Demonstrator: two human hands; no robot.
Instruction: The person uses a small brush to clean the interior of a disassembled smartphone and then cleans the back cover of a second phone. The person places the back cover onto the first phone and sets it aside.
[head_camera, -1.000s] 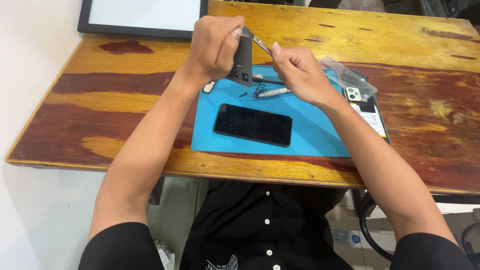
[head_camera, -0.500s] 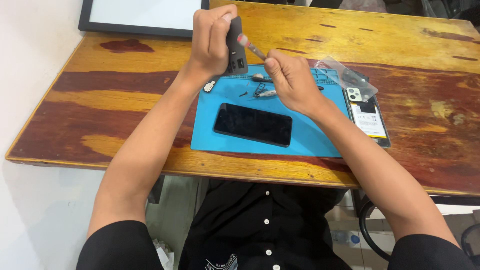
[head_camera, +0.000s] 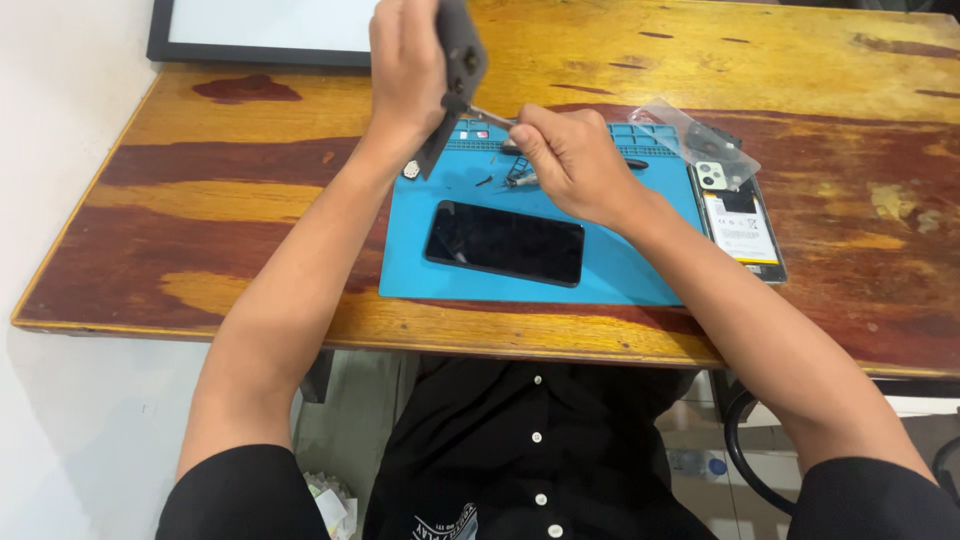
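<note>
Right now I am holding a dark grey phone part upright in my left hand, my fingers wrapped tight around it, raised above the far left corner of the blue work mat. My right hand is pinching a thin metal tool between thumb and fingertips, and its tip is reaching left to touch the lower edge of the part I am gripping. Whether the tool is tweezers or a fine driver, I cannot tell. Below my hands, on the near half of the mat, a black phone is lying flat with its dark screen up, well apart from both hands. A few small dark bits and another slim tool are lying on the mat just beside my right hand, partly hidden by it. To the right, off the mat's edge, an opened phone body showing its battery is resting on the wooden table, with a clear plastic sheet lying over its far end. At the far left of the table a black-framed white board is sitting flat.
</note>
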